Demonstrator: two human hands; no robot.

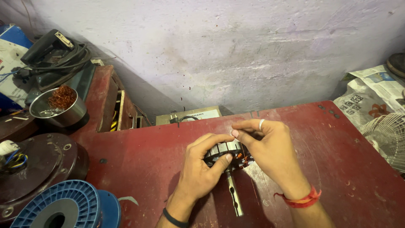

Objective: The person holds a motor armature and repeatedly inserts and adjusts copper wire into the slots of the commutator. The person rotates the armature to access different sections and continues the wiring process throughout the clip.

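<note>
In the head view, your left hand (201,166) grips the motor core (228,154) near the middle of the frame, fingers curled over its top edge and thumb pressed on its side. The core rests on the red tabletop (139,160), with its steel shaft (233,195) pointing toward the lower edge of the frame. Your right hand (270,147) sits just to the right of the core, thumb and forefinger pinched together above it as if on a fine strand of wire; the strand itself is too thin to make out for certain. A ring shows on that hand and a red thread band on its wrist.

Copper winding shows in the slots on the core's right side, so some winding seems to be in place. How many slots are filled or empty you cannot tell, since your hands cover most of the core.

At the lower left lies a blue spool (63,209). At the upper left a steel bowl (59,107) holds a tangle of copper wire (62,97). A white fan guard (386,137) shows at the right edge.
</note>
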